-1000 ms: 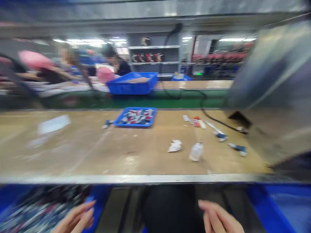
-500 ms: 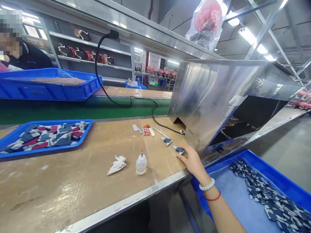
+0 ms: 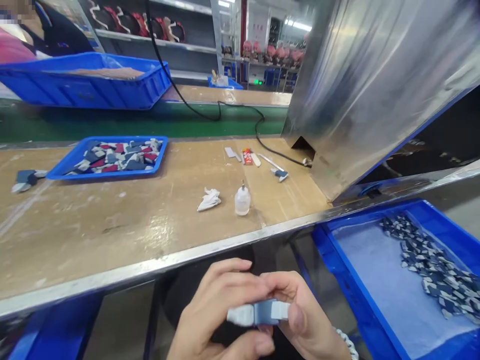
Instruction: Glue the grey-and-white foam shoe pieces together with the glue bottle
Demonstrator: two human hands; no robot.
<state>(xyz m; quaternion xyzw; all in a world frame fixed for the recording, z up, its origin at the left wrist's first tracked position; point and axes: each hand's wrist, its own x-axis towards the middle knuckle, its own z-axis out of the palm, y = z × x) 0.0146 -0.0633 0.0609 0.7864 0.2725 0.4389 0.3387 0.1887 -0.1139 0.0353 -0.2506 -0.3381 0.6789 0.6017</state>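
Both hands are raised together just below the bench's front edge, close to the body, with the **left hand** (image 3: pixel 213 305) and **right hand** (image 3: pixel 303 315) meeting at the fingertips. Between them they pinch a small **blue-grey and white strip** (image 3: pixel 258 312), held level and slightly blurred, its grey-blue middle left showing between the 2 hands. The left fingers wrap over it from the near side, the right thumb presses on its right end, and a **beaded bracelet** (image 3: pixel 347 345) circles the right wrist. Beyond the **steel-edged workbench** (image 3: pixel 112 225) stand a **plastic glue bottle** (image 3: pixel 242 200) and a **crumpled white cloth** (image 3: pixel 209 199), just beside each other. Further back lie a **red-labelled packet** (image 3: pixel 246 156) and a **small blue-and-white piece** (image 3: pixel 279 174). A **blue tray** (image 3: pixel 52 172) of patterned fabric pieces sits on the bench toward the left. To the right, below bench level and near the right hand, a **blue crate** (image 3: pixel 337 270) holds a heap of **patterned pieces** (image 3: pixel 431 265). A **stainless steel hood** (image 3: pixel 375 85) rises from the bench's right end.
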